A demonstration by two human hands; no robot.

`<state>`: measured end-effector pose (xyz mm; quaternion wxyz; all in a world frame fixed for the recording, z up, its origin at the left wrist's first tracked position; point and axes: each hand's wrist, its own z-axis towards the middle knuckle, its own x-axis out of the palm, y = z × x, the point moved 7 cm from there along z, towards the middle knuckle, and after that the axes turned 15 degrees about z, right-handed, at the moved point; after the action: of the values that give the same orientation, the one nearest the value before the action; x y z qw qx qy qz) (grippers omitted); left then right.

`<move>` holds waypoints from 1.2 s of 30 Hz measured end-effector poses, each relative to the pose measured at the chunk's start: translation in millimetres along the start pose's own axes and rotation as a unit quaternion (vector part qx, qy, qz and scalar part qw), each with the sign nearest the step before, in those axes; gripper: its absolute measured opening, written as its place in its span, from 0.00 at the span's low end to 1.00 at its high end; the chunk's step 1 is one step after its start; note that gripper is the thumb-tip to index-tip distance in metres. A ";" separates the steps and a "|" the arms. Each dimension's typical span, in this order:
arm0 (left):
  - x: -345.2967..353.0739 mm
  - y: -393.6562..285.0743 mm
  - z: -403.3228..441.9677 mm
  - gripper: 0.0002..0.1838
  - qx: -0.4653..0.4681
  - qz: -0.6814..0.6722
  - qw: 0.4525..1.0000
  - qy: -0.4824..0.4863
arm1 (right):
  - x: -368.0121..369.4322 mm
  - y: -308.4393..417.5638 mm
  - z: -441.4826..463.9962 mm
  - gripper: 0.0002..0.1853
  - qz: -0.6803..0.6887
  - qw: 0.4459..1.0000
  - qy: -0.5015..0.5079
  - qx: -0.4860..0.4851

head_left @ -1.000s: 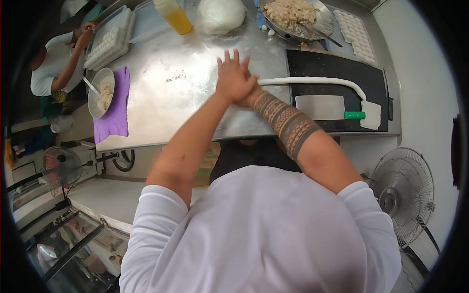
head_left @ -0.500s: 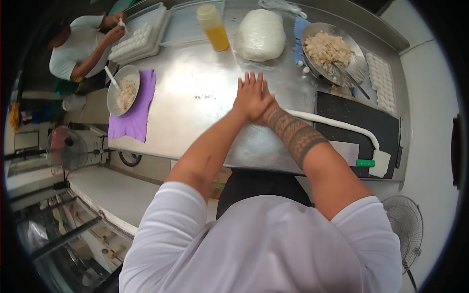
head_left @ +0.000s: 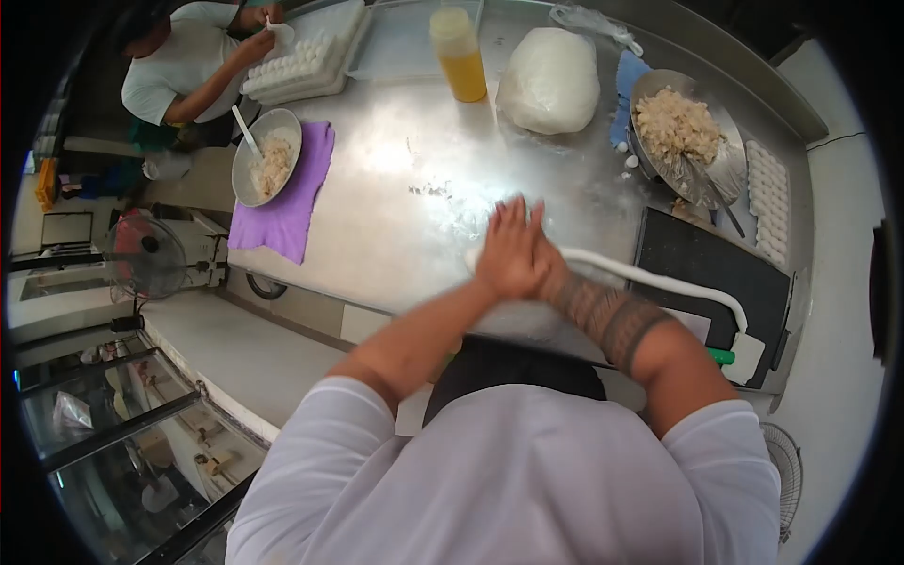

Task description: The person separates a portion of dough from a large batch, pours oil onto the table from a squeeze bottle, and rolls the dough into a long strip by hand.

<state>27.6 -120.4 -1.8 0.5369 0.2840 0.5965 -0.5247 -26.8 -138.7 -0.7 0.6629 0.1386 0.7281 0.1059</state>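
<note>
A long white dough rope (head_left: 650, 277) runs from beside my hands across the metal table (head_left: 377, 226) onto a black board (head_left: 702, 254). My left hand (head_left: 513, 250) lies with fingers stretched out, pressed over my right hand (head_left: 551, 268), which is mostly hidden beneath it. A short end of the dough (head_left: 472, 259) shows to the left of my hands. Whatever lies directly under the palms is hidden. At the rope's far end sits a scraper with a green handle (head_left: 721, 357), beside a pale blade (head_left: 747, 358).
Further back stand a bottle of yellow liquid (head_left: 461, 66), a large wrapped dough mass (head_left: 549, 80) and a filling bowl (head_left: 678, 132). Dough balls (head_left: 767, 202) fill a tray at right. Another bowl (head_left: 268, 160) rests on purple cloth (head_left: 306, 198). A co-worker (head_left: 184, 66) handles dough at upper left.
The camera view has shifted, so the table items appear further right and lower. My stacked hands have moved toward the table's near edge, and a dough end now shows to their left.
</note>
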 end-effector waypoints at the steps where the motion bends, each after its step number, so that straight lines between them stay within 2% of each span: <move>1: -2.5 17.5 28.0 0.51 -0.006 0.002 1.000 -0.005 | -7.1 -13.4 24.8 0.48 -0.032 0.999 -0.001 0.012; 4: -13.6 52.2 88.3 0.50 0.025 -0.027 0.999 -0.014 | -19.4 -43.8 73.7 0.49 -0.081 0.995 0.002 0.050; 6: -11.4 38.4 72.4 0.50 0.020 -0.018 1.000 -0.006 | -17.2 -43.1 71.0 0.49 -0.084 0.995 0.002 0.051; 9: -11.5 -3.7 -7.4 0.49 0.010 -0.058 0.998 0.013 | 0.6 -0.6 12.8 0.49 -0.006 1.000 -0.011 0.006; 11: -5.7 -42.4 -74.9 0.47 0.040 -0.027 0.998 0.037 | 21.0 30.5 -39.3 0.49 0.091 0.996 -0.008 -0.023; 13: -7.3 -56.9 -93.7 0.46 0.053 0.008 0.998 0.031 | 31.3 40.7 -56.4 0.49 0.121 0.992 -0.001 -0.036; 16: -4.2 -22.0 -39.9 0.47 0.055 0.033 0.998 -0.009 | 18.5 18.5 -10.4 0.49 0.040 0.999 -0.009 -0.035; 19: -10.7 25.4 30.8 0.50 0.017 -0.024 0.998 -0.050 | 1.7 -23.1 53.9 0.49 -0.088 0.996 -0.005 -0.010; 20: -12.6 40.3 53.5 0.51 0.022 -0.037 0.997 -0.063 | -4.5 -36.8 67.0 0.49 -0.067 0.998 -0.014 0.007; 21: -18.3 48.3 72.5 0.50 0.021 -0.034 0.996 -0.083 | -10.1 -48.8 73.3 0.53 -0.013 0.999 -0.032 0.031; 22: -22.9 50.9 80.3 0.50 0.020 -0.032 0.994 -0.103 | -21.9 -48.9 73.1 0.52 0.056 0.997 -0.007 0.059; 24: -13.7 42.5 63.4 0.50 0.020 -0.009 0.996 -0.081 | -20.8 -41.5 58.5 0.48 0.037 0.993 -0.075 0.084; 26: -8.0 23.1 28.3 0.48 0.014 -0.008 0.999 -0.028 | -1.7 -20.0 26.1 0.51 -0.004 0.996 -0.028 0.081; 28: 10.8 -3.8 -40.2 0.47 0.026 0.009 0.997 0.066 | 2.7 24.6 -22.9 0.50 0.063 0.996 -0.024 0.052; 30: -6.4 -38.8 -103.2 0.46 0.018 -0.075 0.997 0.027 | 38.2 50.4 -67.3 0.51 0.150 0.988 -0.020 0.040; 31: -3.6 -38.9 -104.2 0.46 0.022 -0.055 0.998 0.033 | 46.0 53.4 -72.9 0.51 0.190 0.981 -0.019 0.036; 33: -2.5 -31.6 -89.6 0.47 0.021 -0.025 0.999 0.037 | 34.5 33.3 -47.4 0.48 0.164 0.982 -0.096 0.006; 34: -2.0 -15.6 -56.0 0.47 0.016 -0.012 0.999 0.031 | 28.1 21.3 -30.3 0.47 0.148 0.980 -0.136 -0.009; 35: -1.7 1.5 -21.9 0.47 0.010 0.000 1.000 0.026 | -2.5 17.9 -4.1 0.48 -0.018 0.999 -0.006 0.035; 36: -7.5 19.9 10.4 0.48 0.005 -0.019 1.000 0.000 | 17.8 -13.1 16.6 0.51 -0.003 0.998 -0.026 0.054</move>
<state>51.0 -122.7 0.2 0.5252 0.2753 0.5989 -0.5383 -12.6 -145.4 -23.5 0.6734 0.1748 0.7157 0.0614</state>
